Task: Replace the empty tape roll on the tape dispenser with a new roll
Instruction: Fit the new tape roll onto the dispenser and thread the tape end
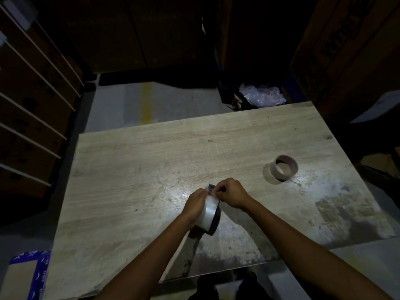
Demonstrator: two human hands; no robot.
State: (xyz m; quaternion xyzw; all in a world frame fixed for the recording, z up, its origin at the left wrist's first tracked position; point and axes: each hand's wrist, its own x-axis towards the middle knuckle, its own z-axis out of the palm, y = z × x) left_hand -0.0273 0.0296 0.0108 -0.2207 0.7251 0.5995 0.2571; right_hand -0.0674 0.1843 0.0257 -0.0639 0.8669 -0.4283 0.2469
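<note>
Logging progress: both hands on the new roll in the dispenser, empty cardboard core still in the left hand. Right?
Not quite. The head view shows the empty cardboard core lying on the table, apart from the hands. The left hand and right hand are both on the new roll.

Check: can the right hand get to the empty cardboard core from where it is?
Probably yes. The empty cardboard core stands alone on the table, with bare surface between it and the right hand. But that hand is pinching tape at the dispenser and must let go first.
</note>
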